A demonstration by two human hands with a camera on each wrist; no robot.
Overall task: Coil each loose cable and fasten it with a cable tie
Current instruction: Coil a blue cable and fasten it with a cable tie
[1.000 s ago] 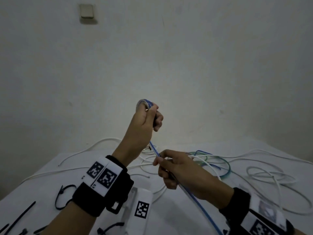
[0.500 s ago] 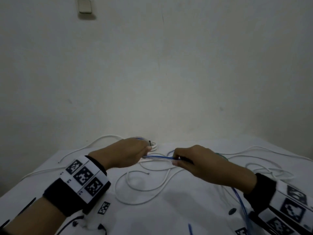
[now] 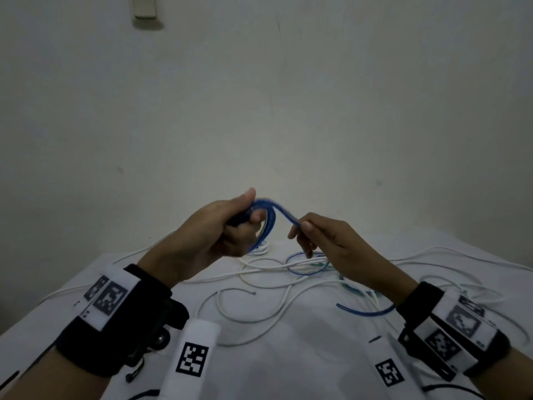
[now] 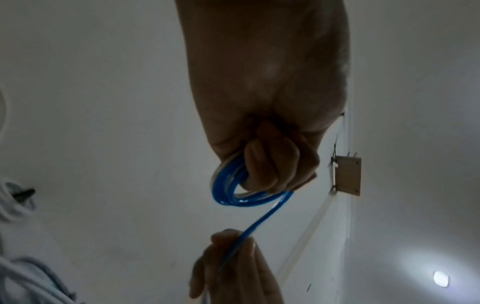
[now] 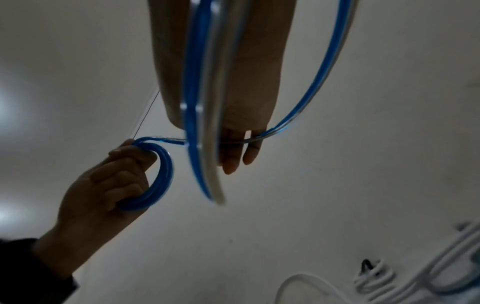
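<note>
Near the centre of the head view, the left hand is raised off the white sheet-covered surface, its fingers curled round a small coil of glossy blue cable, thumb stretched along the top. From the left wrist camera the coil shows as several smooth round loops stacked tight against the curled fingers. One strand leaves the coil and arcs to the right hand, just right of centre, where thumb and forefinger pinch it; in the right wrist view the other fingers hang straight and slightly spread. The blue strand passes on under that hand, and a curved blue length lies on the sheet at lower right (whether it is the same cable cannot be told).

Thin white cables wander in loose rounded loops over the cloth, crossing a blue-and-green ring of cable below the hands. A small bundle of coiled white cable sits just under the left hand. Both wrists wear black bands with blocky white marker tags. A pale matte wall fills the upper frame, with a square switch plate at upper left.
</note>
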